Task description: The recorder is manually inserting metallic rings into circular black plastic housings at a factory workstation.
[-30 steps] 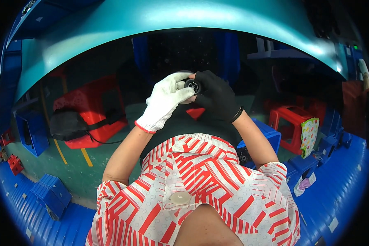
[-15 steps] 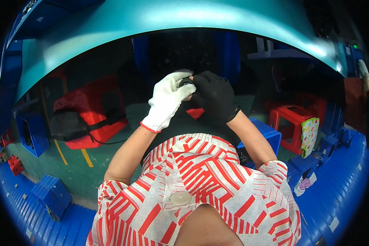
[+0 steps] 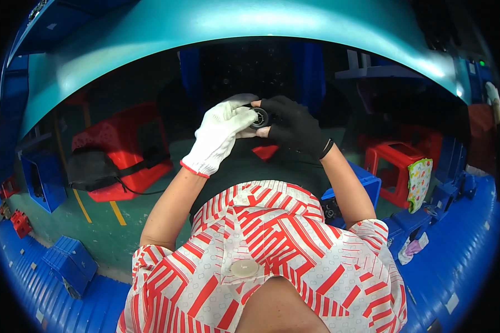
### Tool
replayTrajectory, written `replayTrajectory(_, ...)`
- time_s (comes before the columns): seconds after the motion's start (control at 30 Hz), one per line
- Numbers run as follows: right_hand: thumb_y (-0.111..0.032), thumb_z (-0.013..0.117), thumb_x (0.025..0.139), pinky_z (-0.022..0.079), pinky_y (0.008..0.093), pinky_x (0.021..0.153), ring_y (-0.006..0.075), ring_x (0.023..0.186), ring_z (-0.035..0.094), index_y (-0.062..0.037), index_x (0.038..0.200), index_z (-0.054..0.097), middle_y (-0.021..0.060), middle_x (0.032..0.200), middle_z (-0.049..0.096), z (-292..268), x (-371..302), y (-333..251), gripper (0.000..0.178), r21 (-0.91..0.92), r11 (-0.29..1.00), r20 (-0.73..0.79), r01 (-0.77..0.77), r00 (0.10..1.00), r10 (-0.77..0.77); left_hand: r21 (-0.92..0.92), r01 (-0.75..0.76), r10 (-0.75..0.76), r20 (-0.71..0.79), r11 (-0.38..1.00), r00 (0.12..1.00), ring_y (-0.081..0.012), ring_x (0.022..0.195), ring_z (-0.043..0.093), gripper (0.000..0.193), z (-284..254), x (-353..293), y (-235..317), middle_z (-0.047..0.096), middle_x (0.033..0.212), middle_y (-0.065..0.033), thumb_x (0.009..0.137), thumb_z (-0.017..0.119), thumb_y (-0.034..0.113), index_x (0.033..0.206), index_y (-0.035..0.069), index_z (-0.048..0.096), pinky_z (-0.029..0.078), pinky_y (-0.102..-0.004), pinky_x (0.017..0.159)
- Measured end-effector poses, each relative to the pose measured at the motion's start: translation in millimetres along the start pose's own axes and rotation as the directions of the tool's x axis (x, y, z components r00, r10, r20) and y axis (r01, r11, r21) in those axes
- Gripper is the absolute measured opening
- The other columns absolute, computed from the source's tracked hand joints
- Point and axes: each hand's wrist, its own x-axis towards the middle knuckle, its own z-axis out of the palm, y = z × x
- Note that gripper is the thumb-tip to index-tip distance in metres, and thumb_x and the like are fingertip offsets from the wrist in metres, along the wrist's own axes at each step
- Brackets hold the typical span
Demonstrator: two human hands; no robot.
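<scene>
A small black wheel-like part (image 3: 265,118), round with a pale spoked middle, is held up between my two hands in front of my body. My left hand (image 3: 219,132), in a white knitted glove with a red cuff, is closed on its left side with thumb and fingers. From the other side, my right hand (image 3: 296,125) grips the part's rim; its black glove leaves the thumb tip and a fingertip bare. The fingers hide some of the rim and the underside.
A shiny teal tabletop (image 3: 205,28) curves across the far side. To the left, a red stool (image 3: 133,147) carries a black bag (image 3: 91,169), with a blue crate (image 3: 45,180) beyond. Another red stool (image 3: 391,166) with a patterned cloth (image 3: 419,186) stands right, near a blue bin (image 3: 366,186).
Both hands have spread a little outward, the left one moving left. The round part has tilted so that its face and spoked middle show, and my right thumb tip has come into sight.
</scene>
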Motion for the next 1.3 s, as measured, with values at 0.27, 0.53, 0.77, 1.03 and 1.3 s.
replayTrajectory(0.27, -0.020, 0.070, 0.079, 0.048, 0.0337, 0.079, 0.0270, 0.094, 0.060, -0.0053, 0.121, 0.057, 0.0136, 0.107, 0.058, 9, -6, -1, 0.046, 0.137, 0.989, -0.044, -0.053, 0.997, 0.059, -0.050, -0.047, 0.045, -0.043, 0.998, 0.998, -0.0187, 0.090, 0.065, 0.039, 6, -3, -3, 0.063, 0.104, -0.0148, 0.087, 0.063, 0.007, 0.122, -0.007, 0.051, 0.057, -0.0285, 0.075)
replayTrajectory(0.53, -0.025, 0.076, 0.073, 0.050, 0.0345, 0.073, 0.0283, 0.088, 0.063, -0.0042, 0.110, 0.062, 0.0128, 0.099, 0.063, 15, 1, -8, 0.044, -0.244, 0.968, -0.139, 0.058, 0.986, -0.094, 0.177, -0.123, 0.147, -0.130, 0.977, 0.981, -0.0177, 0.086, 0.065, 0.041, 13, -3, -8, 0.063, 0.103, -0.0149, 0.086, 0.063, 0.006, 0.123, -0.007, 0.051, 0.055, -0.0273, 0.074)
replayTrajectory(0.77, -0.026, 0.076, 0.072, 0.050, 0.0345, 0.069, 0.0278, 0.083, 0.064, -0.0034, 0.109, 0.063, 0.0124, 0.096, 0.064, 20, 1, -5, 0.046, -0.285, 0.957, -0.120, 0.054, 0.989, -0.092, 0.204, -0.032, 0.051, -0.087, 0.979, 0.995, -0.0149, 0.081, 0.065, 0.043, 5, 1, -4, 0.064, 0.100, -0.0141, 0.086, 0.063, 0.006, 0.125, -0.006, 0.050, 0.055, -0.0258, 0.075)
replayTrajectory(1.03, -0.023, 0.072, 0.076, 0.050, 0.0362, 0.076, 0.0295, 0.093, 0.061, -0.0053, 0.114, 0.060, 0.0128, 0.104, 0.062, 8, -4, -4, 0.044, -0.171, 0.985, -0.081, 0.001, 0.997, -0.015, 0.092, 0.014, -0.020, 0.062, 0.996, 0.998, -0.0191, 0.082, 0.065, 0.042, -1, 5, 2, 0.062, 0.103, -0.0165, 0.086, 0.061, 0.006, 0.125, -0.006, 0.051, 0.057, -0.0290, 0.073)
replayTrajectory(1.3, -0.022, 0.069, 0.079, 0.050, 0.0373, 0.074, 0.0303, 0.088, 0.062, -0.0066, 0.109, 0.062, 0.0131, 0.100, 0.063, 19, -6, -3, 0.034, -0.196, 0.980, -0.123, 0.029, 0.991, -0.054, -0.007, -0.067, 0.067, -0.068, 0.998, 0.995, -0.0238, 0.076, 0.069, 0.039, 5, 3, -8, 0.062, 0.106, -0.0208, 0.087, 0.058, 0.002, 0.123, -0.010, 0.050, 0.059, -0.0305, 0.074)
